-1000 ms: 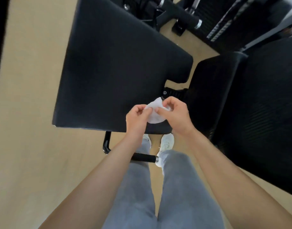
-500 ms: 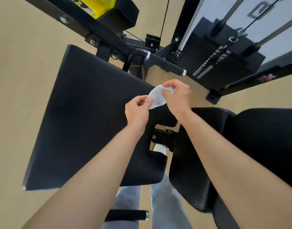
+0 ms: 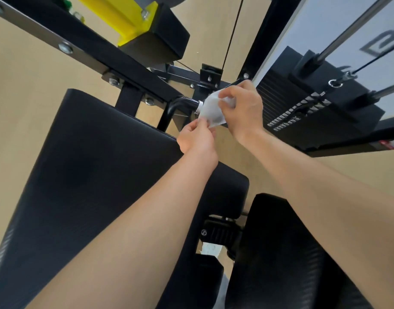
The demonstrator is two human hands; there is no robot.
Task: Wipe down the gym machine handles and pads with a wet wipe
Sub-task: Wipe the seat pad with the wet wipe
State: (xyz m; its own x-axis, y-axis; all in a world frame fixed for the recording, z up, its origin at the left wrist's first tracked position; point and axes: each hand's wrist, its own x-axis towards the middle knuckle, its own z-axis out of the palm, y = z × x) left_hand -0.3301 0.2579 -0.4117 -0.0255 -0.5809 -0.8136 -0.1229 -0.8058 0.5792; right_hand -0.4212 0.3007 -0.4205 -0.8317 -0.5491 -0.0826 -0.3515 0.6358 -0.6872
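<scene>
Wet wipe (image 3: 210,109) position: stretched between my two hands, directly in front of the machine handle (image 3: 183,103). My left hand (image 3: 197,139) pinches its lower edge between thumb and fingertips. My right hand (image 3: 244,108) grips its upper part, fingers curled. Past the chrome collar, the handle is hidden behind wet wipe and right hand, so contact there cannot be confirmed. My left forearm partly covers the large black pad (image 3: 91,170) below.
</scene>
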